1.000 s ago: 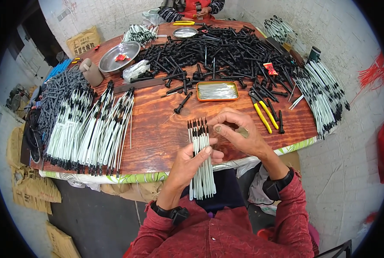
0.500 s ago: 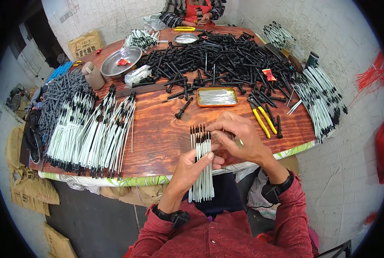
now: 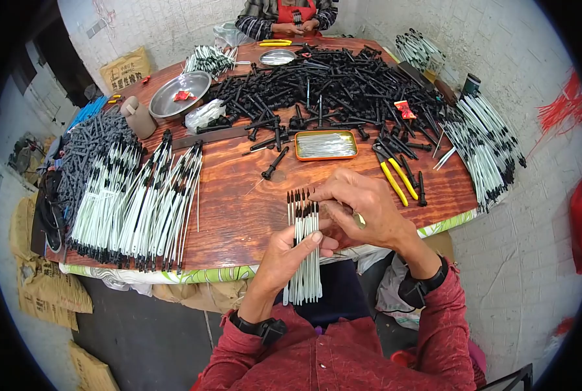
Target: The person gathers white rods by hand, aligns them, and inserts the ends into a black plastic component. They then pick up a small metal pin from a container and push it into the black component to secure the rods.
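My left hand (image 3: 292, 253) is closed around a fanned bundle of thin white rods with black tips (image 3: 309, 277), held upright at the table's near edge. The black tips point away from me. My right hand (image 3: 366, 205) is at the top of the same bundle, its index finger and thumb closed at the black tips on the right side. Its other fingers are curled and partly hidden. A small metallic piece (image 3: 359, 221) shows at that hand. Beyond the bundle, a single black stick-like part with a thin needle (image 3: 268, 173) lies on the wood.
Bundled white rods (image 3: 118, 208) stand at left, more (image 3: 489, 153) at right. Black parts (image 3: 343, 85) heap across the wooden table (image 3: 232, 215). Around them are an orange tin (image 3: 297, 156) of needles, yellow-handled pliers (image 3: 395, 179), a metal bowl (image 3: 164, 107) and grey parts (image 3: 89, 153). A co-worker (image 3: 287, 19) sits opposite.
The view has shifted slightly, so table items appear a little further left. My right fingers stay at the tips of the bundle; my left hand keeps its hold. The co-worker's hands have moved slightly.
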Demonstrator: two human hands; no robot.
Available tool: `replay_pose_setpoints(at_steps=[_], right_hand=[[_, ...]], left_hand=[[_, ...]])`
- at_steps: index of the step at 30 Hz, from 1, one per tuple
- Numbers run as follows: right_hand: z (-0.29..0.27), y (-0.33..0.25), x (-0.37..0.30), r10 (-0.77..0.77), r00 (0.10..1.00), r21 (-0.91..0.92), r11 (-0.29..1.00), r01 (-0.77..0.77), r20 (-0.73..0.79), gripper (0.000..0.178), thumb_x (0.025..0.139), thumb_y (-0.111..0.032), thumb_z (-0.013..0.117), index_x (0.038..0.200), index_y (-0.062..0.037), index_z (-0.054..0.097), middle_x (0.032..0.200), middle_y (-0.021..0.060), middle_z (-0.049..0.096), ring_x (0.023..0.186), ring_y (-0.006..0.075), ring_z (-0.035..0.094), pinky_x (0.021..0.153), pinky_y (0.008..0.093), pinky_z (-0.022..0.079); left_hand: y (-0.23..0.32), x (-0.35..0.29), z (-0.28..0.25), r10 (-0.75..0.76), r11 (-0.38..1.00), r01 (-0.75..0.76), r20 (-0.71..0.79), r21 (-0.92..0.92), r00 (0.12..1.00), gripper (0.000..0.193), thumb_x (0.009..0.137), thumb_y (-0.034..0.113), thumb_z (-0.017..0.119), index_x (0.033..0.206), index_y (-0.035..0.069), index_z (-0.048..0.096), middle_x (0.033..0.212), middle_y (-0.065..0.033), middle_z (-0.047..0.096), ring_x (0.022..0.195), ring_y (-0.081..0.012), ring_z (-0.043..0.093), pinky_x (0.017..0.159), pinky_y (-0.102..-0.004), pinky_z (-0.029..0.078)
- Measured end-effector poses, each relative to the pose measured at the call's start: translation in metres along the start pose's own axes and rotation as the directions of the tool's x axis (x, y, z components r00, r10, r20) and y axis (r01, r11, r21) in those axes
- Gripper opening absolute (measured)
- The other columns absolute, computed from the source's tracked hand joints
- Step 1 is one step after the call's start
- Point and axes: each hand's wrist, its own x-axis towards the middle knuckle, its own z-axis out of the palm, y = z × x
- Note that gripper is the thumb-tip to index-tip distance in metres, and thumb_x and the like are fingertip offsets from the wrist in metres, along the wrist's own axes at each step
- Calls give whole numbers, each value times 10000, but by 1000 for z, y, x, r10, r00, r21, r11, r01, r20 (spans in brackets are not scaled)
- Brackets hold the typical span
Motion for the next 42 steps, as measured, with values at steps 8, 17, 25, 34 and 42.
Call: replay_pose_setpoints(at_steps=[8,17,25,34,42], right_hand=[[-3,13,4,-26,994,218,976,3,104,165,833,-19,628,977,-11,707,872,98,660,841,235,649,748,348,501],[3,17,6,-1,994,292,956,-30,105,204,851,-42,617,1026,-14,716,913,92,669,879,228,641,794,355,497],[4,12,7,2,995,196,980,-21,96,183,851,-32,620,1010,-11,707,903,97,668,859,242,642,769,356,502],[7,7,3,42,998,147,988,-50,56,163,845,-20,633,993,3,697,894,110,661,835,253,640,737,356,499],[9,10,2,31,998,236,971,-41,47,156,843,-25,643,986,6,695,899,113,665,841,256,643,737,358,497]], left_hand=[[-3,-2,-4,-21,1000,21,28,-2,999,375,1025,190,574,1326,-34,578,1050,-160,724,944,-204,707,872,-335,569],[-4,1,-11,-52,995,58,69,-79,996,435,1016,222,594,1347,-56,542,1046,-166,724,940,-212,710,870,-338,568],[-2,1,-12,-52,991,61,77,-121,996,451,1054,278,514,1347,-65,536,1051,-176,719,942,-223,711,865,-342,568],[-1,1,-10,-52,993,59,71,-98,996,511,1083,358,417,1345,-64,537,1045,-180,717,930,-225,712,851,-341,566],[-2,1,-9,-49,993,56,73,-99,996,518,1080,368,423,1340,-65,540,1044,-183,717,923,-228,713,851,-342,566]])
